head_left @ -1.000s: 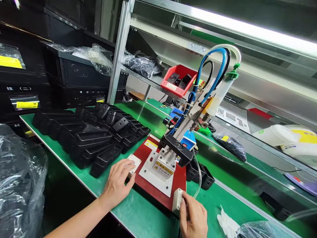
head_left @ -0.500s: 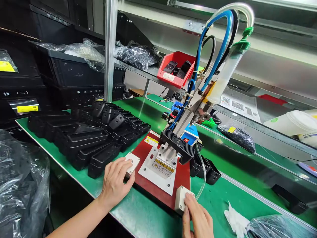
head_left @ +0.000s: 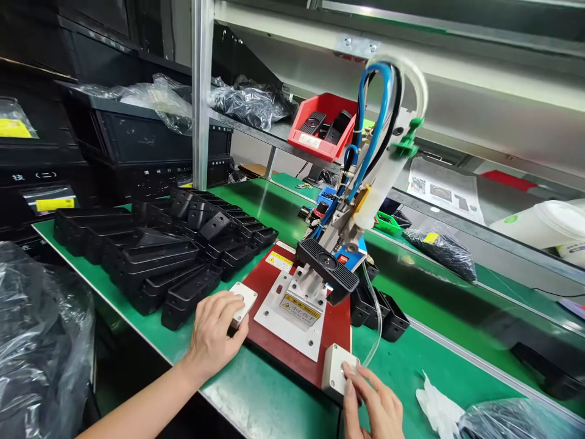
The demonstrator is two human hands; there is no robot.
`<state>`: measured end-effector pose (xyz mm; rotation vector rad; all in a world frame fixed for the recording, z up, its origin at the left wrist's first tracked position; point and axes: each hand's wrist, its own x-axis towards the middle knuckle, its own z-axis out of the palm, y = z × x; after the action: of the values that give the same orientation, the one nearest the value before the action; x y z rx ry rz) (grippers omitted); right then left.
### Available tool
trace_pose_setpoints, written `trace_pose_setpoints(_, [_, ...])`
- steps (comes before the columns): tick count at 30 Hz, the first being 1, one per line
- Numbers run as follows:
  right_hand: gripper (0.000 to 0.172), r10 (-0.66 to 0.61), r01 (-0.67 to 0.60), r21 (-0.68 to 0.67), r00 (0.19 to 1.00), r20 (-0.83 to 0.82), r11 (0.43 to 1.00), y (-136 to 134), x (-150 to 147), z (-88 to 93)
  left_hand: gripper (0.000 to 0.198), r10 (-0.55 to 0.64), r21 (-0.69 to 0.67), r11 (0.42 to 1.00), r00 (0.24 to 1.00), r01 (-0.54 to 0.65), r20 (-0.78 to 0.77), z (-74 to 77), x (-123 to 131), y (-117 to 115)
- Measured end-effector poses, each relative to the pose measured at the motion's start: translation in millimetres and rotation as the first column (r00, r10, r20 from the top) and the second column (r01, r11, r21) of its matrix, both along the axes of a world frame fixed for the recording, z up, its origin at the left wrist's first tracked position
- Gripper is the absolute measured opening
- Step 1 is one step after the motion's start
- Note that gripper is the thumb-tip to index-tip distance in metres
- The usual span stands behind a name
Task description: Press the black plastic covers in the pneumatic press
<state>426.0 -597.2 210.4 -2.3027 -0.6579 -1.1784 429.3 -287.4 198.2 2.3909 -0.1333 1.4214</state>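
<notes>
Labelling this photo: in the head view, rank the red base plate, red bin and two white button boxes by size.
Red base plate, red bin, then the white button boxes, which look alike, so unranked.

Blk molded housings (head_left: 155, 259) sit in packed rows on the green table (head_left: 269, 194), w/ more blk housings (head_left: 372, 308) further R. Blk crates (head_left: 155, 137) stacked at back L, clear plastic wrap (head_left: 155, 100) on top. Metal shelf (head_left: 269, 135) holds red bin (head_left: 320, 125) w/ blk parts inside + bag of blk parts (head_left: 251, 103). Clear bag (head_left: 41, 341) bottom L. R side: bagged blk bits (head_left: 441, 255), white glove (head_left: 436, 408), printed sheet (head_left: 443, 190), white plastic tub (head_left: 534, 224).
</notes>
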Motion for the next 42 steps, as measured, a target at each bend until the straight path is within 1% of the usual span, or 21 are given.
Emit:
trace_pose_setpoints(2, [0.016, 0.099, -0.09, 0.067, 0.986, -0.133, 0.994, -8, 1, 3.8, 0.027, -0.035, -0.03, 0.999, 0.999, 0.034, -0.018, -2.5, 0, 1])
trace_pose_setpoints(3, [0.016, 0.128, -0.106, 0.108, 0.967, -0.221, 0.989, -15, 3, 5.4, 0.029, -0.045, -0.048, 0.998, 0.999, 0.044, -0.028, -3.8, 0, 1])
trace_pose_setpoints(4, [0.019, 0.119, -0.074, 0.154, 0.943, -0.31, 0.985, -23, 7, 6.0, 0.031, -0.053, -0.069, 0.996, 0.998, 0.05, -0.036, -5.0, 0, 2])
trace_pose_setpoints(5, [0.025, 0.074, 0.009, 0.21, 0.919, -0.386, 0.978, -33, 12, 5.2, 0.031, -0.058, -0.09, 0.994, 0.997, 0.054, -0.041, -6.0, 0, 2])
trace_pose_setpoints(6, [0.032, 0.018, 0.121, 0.274, 0.89, -0.456, 0.954, -45, 18, 2.7, 0.031, -0.063, -0.113, 0.992, 0.997, 0.058, -0.044, -6.7, 1, 3])
trace_pose_setpoints(7, [0.04, -0.032, 0.243, 0.343, 0.854, -0.52, 0.907, -57, 26, -1.4, 0.031, -0.069, -0.133, 0.989, 0.997, 0.063, -0.045, -7.3, 1, 3])
trace_pose_setpoints(8, [0.049, -0.062, 0.354, 0.404, 0.811, -0.581, 0.843, -70, 34, -6.9, 0.031, -0.078, -0.149, 0.986, 0.996, 0.071, -0.047, -7.5, 1, 4])
trace_pose_setpoints(10, [0.063, 0.002, 0.475, 0.483, 0.711, -0.703, 0.735, -94, 49, -19.8, 0.03, -0.101, -0.17, 0.981, 0.994, 0.091, -0.053, -7.5, 2, 4])
trace_pose_setpoints(11, [0.068, 0.04, 0.508, 0.493, 0.667, -0.744, 0.706, -103, 55, -25.9, 0.029, -0.11, -0.177, 0.979, 0.992, 0.099, -0.055, -7.4, 2, 4])
trace_pose_setpoints(12, [0.07, 0.064, 0.523, 0.492, 0.637, -0.768, 0.696, -110, 60, -31.2, 0.027, -0.117, -0.183, 0.978, 0.991, 0.105, -0.058, -7.3, 2, 4])
trace_pose_setpoints(13, [0.07, 0.063, 0.53, 0.477, 0.62, -0.782, 0.702, -114, 63, -35.4, 0.027, -0.122, -0.188, 0.976, 0.991, 0.108, -0.061, -7.3, 2, 4])
trace_pose_setpoints(15, [0.067, 0.018, 0.519, 0.407, 0.601, -0.799, 0.751, -114, 63, -40.1, 0.026, -0.127, -0.198, 0.974, 0.989, 0.111, -0.069, -7.6, 2, 5])
trace_pose_setpoints(18, [0.063, -0.084, 0.499, 0.254, 0.559, -0.825, 0.828, -105, 59, -41.3, 0.027, -0.136, -0.206, 0.971, 0.988, 0.118, -0.078, -8.1, 2, 5])
trace_pose_setpoints(20, [0.062, -0.123, 0.489, 0.192, 0.54, -0.833, 0.851, -101, 56, -41.0, 0.028, -0.145, -0.211, 0.969, 0.986, 0.126, -0.077, -8.2, 2, 5])
trace_pose_setpoints(24, [0.062, -0.147, 0.486, 0.155, 0.528, -0.837, 0.86, -100, 55, -40.3, 0.029, -0.149, -0.219, 0.967, 0.986, 0.13, -0.074, -8.2, 2, 5])
trace_pose_setpoints(28, [0.065, -0.184, 0.501, 0.106, 0.495, -0.849, 0.859, -101, 55, -38.1, 0.029, -0.154, -0.225, 0.965, 0.985, 0.134, -0.074, -9.1, 3, 6])
trace_pose_setpoints(33, [0.065, -0.19, 0.51, 0.089, 0.469, -0.863, 0.856, -101, 56, -37.1, 0.027, -0.148, -0.231, 0.965, 0.986, 0.126, -0.082, -9.8, 2, 6])
trace_pose_setpoints(42, [0.066, -0.195, 0.498, 0.08, 0.475, -0.858, 0.863, -101, 57, -35.9, 0.027, -0.147, -0.235, 0.964, 0.987, 0.126, -0.073, -8.1, 3, 5])
